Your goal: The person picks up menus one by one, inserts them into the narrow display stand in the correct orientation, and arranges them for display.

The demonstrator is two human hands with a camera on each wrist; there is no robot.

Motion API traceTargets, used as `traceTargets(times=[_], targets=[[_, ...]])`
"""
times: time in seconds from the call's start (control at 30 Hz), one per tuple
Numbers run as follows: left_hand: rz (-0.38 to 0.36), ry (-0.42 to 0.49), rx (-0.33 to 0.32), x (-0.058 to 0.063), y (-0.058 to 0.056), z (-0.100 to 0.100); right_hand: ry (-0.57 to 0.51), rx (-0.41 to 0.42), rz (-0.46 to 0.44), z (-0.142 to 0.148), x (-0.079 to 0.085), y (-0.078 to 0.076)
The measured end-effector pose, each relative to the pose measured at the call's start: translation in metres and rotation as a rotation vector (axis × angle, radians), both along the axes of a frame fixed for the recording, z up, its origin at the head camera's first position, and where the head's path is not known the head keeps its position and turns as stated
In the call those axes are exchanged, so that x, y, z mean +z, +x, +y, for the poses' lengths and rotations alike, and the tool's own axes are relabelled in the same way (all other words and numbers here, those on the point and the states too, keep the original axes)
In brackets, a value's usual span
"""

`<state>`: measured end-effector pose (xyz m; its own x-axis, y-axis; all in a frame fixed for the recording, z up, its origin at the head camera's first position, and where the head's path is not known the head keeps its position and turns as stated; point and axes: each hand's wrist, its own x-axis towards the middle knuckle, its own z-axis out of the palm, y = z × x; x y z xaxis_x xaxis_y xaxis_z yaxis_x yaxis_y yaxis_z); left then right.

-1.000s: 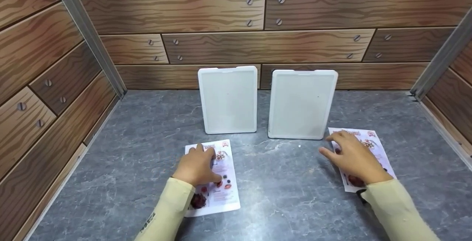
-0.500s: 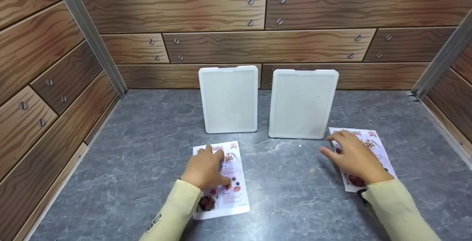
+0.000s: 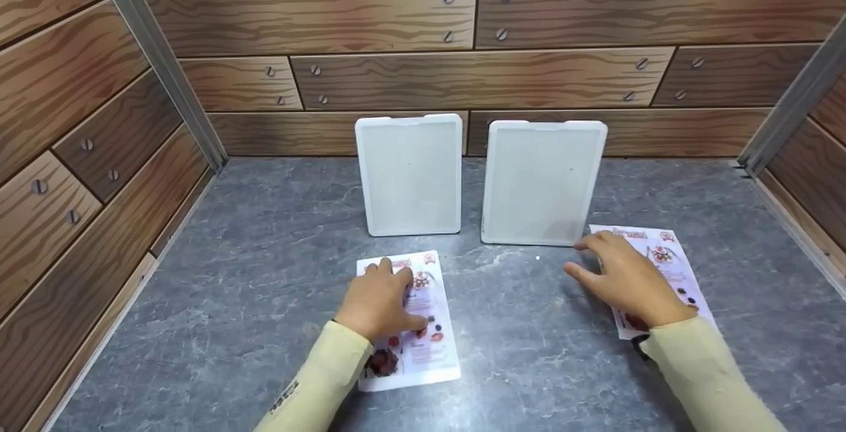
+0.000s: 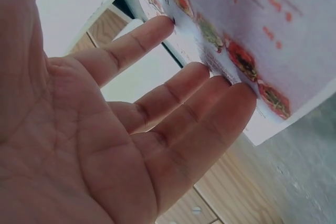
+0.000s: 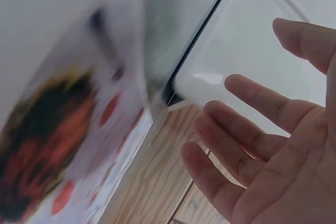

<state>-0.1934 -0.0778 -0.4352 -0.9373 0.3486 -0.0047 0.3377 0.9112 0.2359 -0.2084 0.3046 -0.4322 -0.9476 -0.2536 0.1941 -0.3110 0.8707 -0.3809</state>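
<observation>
Well, 2 thin rectangular printed sheets (image 3: 429, 349) (image 3: 677, 273)

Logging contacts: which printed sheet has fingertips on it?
The left sheet: the left hand's fingertips touch it, while the right hand holds its fingers clear of the right sheet.

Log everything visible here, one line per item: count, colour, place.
menus: two, white with coloured print, one before the left board, one right of the other
boards: two, white, upright near the back
table: one, marbled grey, beneath
speck: one, white, before the right board
walls: three, brown wood pattern, back and sides
metal strips: two, grey, back corners
sleeves: two, pale yellow, forearms
left hand: one, bare, over left menu
right hand: one, bare, over right menu
</observation>
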Motion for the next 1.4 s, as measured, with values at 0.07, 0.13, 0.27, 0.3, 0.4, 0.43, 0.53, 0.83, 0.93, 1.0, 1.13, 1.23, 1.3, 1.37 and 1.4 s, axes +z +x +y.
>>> traceTargets(times=[0.07,0.13,0.27,0.3,0.4,0.43,0.53,0.83,0.93,1.0,1.13,1.23,1.3,1.37,1.4], targets=[[0.017,-0.004,-0.001,0.0,0.001,0.003,-0.006,0.009,0.007,-0.008,0.0,0.001],[0.04,-0.011,-0.006,-0.002,0.001,0.007,-0.007,0.032,0.017,-0.018,-0.001,0.002],[0.063,-0.019,-0.025,-0.003,0.001,0.015,0.007,0.108,0.031,-0.041,-0.007,0.003],[0.06,-0.021,-0.031,-0.003,0.001,0.017,0.009,0.133,0.033,-0.047,-0.008,0.003],[0.034,-0.025,-0.042,-0.002,0.0,0.023,0.01,0.2,0.024,-0.065,-0.01,0.004],[0.022,-0.022,-0.043,-0.001,0.0,0.025,0.007,0.218,0.017,-0.07,-0.01,0.005],[0.002,-0.023,-0.045,-0.001,0.0,0.031,-0.001,0.262,-0.002,-0.086,-0.007,0.005],[-0.007,0.031,-0.097,0.001,-0.005,0.035,-0.042,0.352,-0.078,-0.123,-0.004,0.004],[-0.038,0.064,-0.087,0.003,-0.008,0.027,-0.029,0.373,-0.113,-0.131,-0.007,0.006],[-0.067,0.069,-0.089,0.004,-0.008,0.022,-0.02,0.388,-0.132,-0.134,-0.01,0.007],[-0.113,0.06,-0.126,0.004,-0.007,0.016,-0.021,0.434,-0.155,-0.137,-0.013,0.009],[-0.122,0.056,-0.153,0.003,-0.006,0.017,-0.014,0.467,-0.166,-0.136,-0.014,0.009],[-0.126,0.053,-0.16,0.003,-0.006,0.019,0.002,0.482,-0.163,-0.134,-0.014,0.009],[-0.12,0.04,-0.16,0.004,-0.006,0.021,0.016,0.494,-0.157,-0.133,-0.014,0.01],[-0.118,0.032,-0.16,0.004,-0.006,0.022,0.021,0.497,-0.155,-0.132,-0.013,0.01]])
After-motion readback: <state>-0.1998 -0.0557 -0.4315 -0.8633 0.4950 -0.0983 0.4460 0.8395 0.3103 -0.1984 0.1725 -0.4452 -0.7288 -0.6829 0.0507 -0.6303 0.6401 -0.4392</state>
